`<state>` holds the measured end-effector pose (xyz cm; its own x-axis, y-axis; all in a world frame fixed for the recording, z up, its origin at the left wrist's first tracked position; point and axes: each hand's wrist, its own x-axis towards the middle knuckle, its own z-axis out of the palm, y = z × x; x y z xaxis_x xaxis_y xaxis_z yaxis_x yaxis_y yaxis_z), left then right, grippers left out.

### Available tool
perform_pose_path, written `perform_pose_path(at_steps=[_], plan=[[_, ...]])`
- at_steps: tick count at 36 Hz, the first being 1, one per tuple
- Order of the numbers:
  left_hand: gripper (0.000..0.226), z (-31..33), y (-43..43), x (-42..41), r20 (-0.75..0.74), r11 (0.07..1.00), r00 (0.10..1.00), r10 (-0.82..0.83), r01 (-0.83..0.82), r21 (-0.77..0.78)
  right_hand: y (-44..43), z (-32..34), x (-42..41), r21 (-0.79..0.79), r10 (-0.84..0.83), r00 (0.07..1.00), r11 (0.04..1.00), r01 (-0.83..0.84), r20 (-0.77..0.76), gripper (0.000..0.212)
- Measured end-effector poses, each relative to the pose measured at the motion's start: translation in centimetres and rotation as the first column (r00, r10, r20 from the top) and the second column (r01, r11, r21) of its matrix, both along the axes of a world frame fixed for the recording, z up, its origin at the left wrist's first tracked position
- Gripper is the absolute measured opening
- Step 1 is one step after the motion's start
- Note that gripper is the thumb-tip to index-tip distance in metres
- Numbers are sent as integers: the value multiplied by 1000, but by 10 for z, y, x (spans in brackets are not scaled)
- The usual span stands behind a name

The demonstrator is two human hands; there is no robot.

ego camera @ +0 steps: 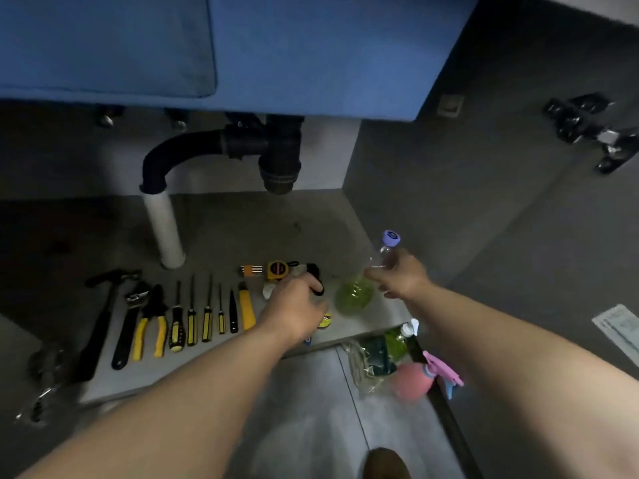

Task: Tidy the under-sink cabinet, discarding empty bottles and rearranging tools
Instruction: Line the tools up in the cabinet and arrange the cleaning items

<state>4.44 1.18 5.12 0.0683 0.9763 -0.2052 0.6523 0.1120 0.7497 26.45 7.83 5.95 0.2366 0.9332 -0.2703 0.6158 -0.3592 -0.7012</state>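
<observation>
Right hand point(397, 274) grips a clear purple-capped bottle point(354, 295), green liquid pooled at its base, over the cabinet floor point(242, 229); left hand point(294, 305) curls round a small black item point(316, 271).

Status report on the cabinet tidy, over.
Right hand grips clear purple-capped plastic bottle, green liquid inside. Left hand on small black item, grip unclear. Yellow-and-black hand tools lined up left, nothing blocking.

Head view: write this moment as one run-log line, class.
right hand grips bottle neck, green liquid inside | left hand grips black item | tools in row on cabinet floor
</observation>
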Motion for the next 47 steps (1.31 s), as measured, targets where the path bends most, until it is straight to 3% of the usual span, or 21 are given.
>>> perform_pose_path(at_steps=[6,15,25,30,32,35,37,39,42,45,47], plan=[[17,-12,14,-16,-48,1000,999,-15,16,18,66,-40,33,-11,-68,976,997,72,208,55],[20,-26,22,-12,-131,999,990,-45,49,24,117,-84,49,-86,-59,984,994,74,167,58],[25,-27,24,11,-162,987,974,-159,159,-16,131,-96,48,16,-188,950,982,190,248,81],[25,-26,23,17,-182,984,967,-178,175,-32,107,-89,44,83,-212,940,977,197,266,75],[25,-26,23,21,-184,982,965,-187,183,-37,88,-81,47,76,-134,940,990,116,313,60],[26,-25,22,30,-163,978,965,-207,201,-48,53,-62,57,-169,228,850,972,-166,475,31],[27,-24,20,39,-144,972,961,-235,229,-55,27,-50,64,-428,468,719,866,-257,514,31],[27,-22,17,47,-125,962,954,-273,268,-59,1,-42,68,-645,610,653,727,-236,449,34],[26,-19,12,60,-100,946,941,-325,321,-49,-33,-39,74,-760,690,570,628,-167,445,24],[24,-16,7,72,-75,937,934,-348,347,-31,-59,-53,83,-703,656,532,695,-151,535,16],[24,-15,4,76,-66,934,932,-357,357,-21,-73,-65,88,-638,597,560,755,-151,574,29]])
